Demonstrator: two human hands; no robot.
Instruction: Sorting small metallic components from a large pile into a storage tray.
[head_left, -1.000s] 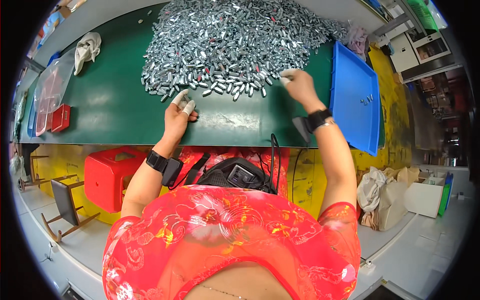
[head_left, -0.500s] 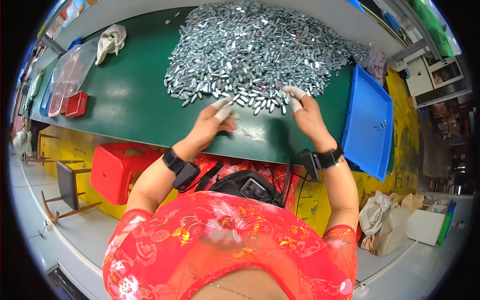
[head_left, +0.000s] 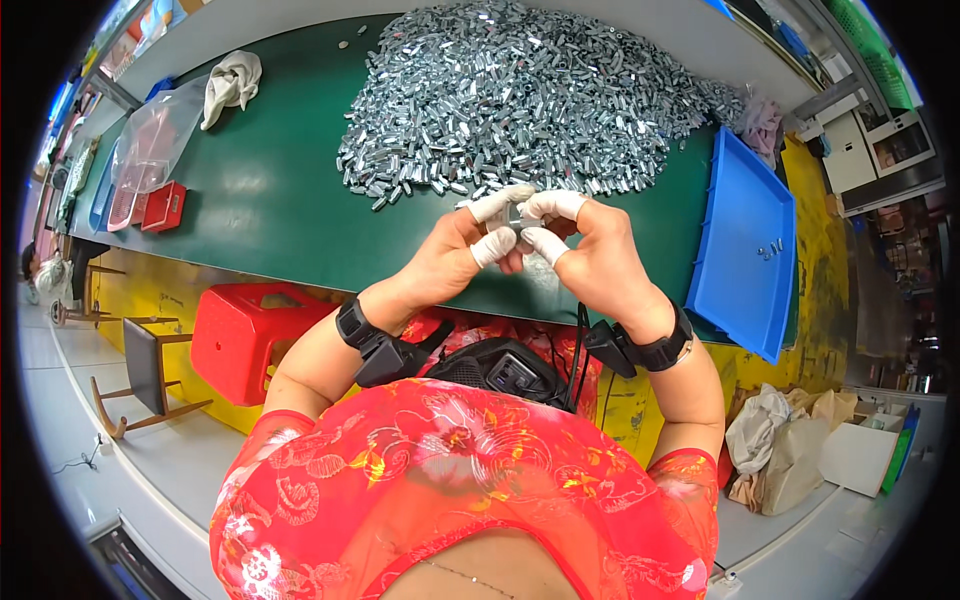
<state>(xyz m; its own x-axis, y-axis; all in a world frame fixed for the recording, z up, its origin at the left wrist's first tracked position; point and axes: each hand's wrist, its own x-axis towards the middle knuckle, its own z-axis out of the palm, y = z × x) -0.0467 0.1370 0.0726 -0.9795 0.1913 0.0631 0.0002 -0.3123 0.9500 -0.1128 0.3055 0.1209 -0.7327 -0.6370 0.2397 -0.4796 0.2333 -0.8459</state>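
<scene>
A broad heap of small shiny metal pieces point(head_left: 510, 100) lies on the green tabletop point(head_left: 290, 130). In front of its near edge my two hands meet, white covers on thumbs and forefingers. My left hand point(head_left: 455, 250) is closed in a pinch on small metal pieces point(head_left: 518, 220). From the other side, my right hand point(head_left: 595, 240) pinches at the same pieces, its fingertips close to the left ones. The fingers partly hide the pieces, so their exact shape and number cannot be told.
To the right, a blue tray point(head_left: 740, 250) holds a few small metal pieces. A red basket point(head_left: 164, 207), a clear plastic bag point(head_left: 155, 140) and a whitish cloth point(head_left: 232, 85) lie at the left. A red stool point(head_left: 235, 345) stands beside the table's near edge.
My hands, apart at the heap's near edge before, have come together and nearer to me. Small metal pieces are now between the fingertips.
</scene>
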